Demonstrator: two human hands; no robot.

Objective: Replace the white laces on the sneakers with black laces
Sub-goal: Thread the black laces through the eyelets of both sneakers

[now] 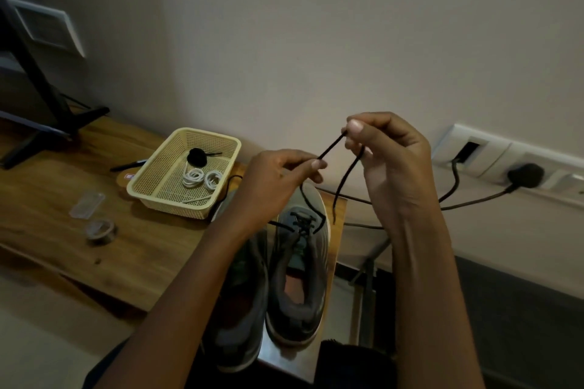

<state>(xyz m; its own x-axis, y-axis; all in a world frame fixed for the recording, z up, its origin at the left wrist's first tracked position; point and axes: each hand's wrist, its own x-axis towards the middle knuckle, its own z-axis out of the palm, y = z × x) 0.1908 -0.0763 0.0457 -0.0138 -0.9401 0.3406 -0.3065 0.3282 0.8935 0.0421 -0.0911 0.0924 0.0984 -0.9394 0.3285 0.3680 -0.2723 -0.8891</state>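
I see both hands raised above the far end of the light wooden table (142,246). My view has the left hand (278,177) pinching the thin black shoelace (331,147) between thumb and fingertips, the other fingers curled. The right hand (388,151), higher and near the wall, pinches the same lace at a bend. One strand runs down to the left hand's pinch and the other hangs loose past the table's end.

Below the left hand, the lace drops to the right grey mesh sneaker with the pale sole (300,278), where it crosses the front eyelets. I count two sneakers. The left grey sneaker (240,309) stands just beside the first, partly behind the left forearm.

The one cream perforated plastic basket (170,204) holds two coils of white lace (202,178) and one rolled black lace bundle (197,156).

The only label I can find is a small red-and-white tag (129,176) by the basket, too small to read.

On the table also lie one clear plastic packet (87,206) and one roll of clear tape (100,230). One black plug (524,174) sits in the white wall socket strip (493,155).
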